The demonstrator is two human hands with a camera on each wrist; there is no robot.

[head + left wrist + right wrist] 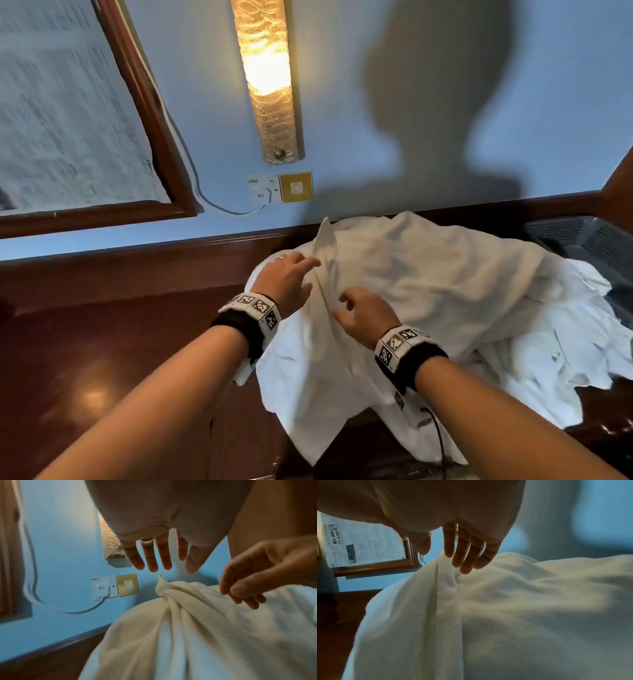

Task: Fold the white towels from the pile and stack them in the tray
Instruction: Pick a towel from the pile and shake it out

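A heap of white towels point(565, 342) lies on the dark wooden table point(102, 342). The top towel point(428, 274) is draped over the heap, with a raised fold that ends in a point near the wall. My left hand point(298, 270) reaches at that fold with straight, spread fingers point(159, 563) and holds nothing. My right hand point(346, 305) hovers at the same fold. Its fingers point(462, 562) hang loosely onto the towel point(522, 608), with the thumb on the fold's other side. A dark grey mesh tray point(582, 240) stands at the far right behind the heap.
The table meets a blue wall with a lit wall lamp point(267, 78), a socket and brass switch point(281, 188) and a white cable. A wooden frame covered with newspaper point(68, 120) hangs at the left. Bare table wood lies left of the heap.
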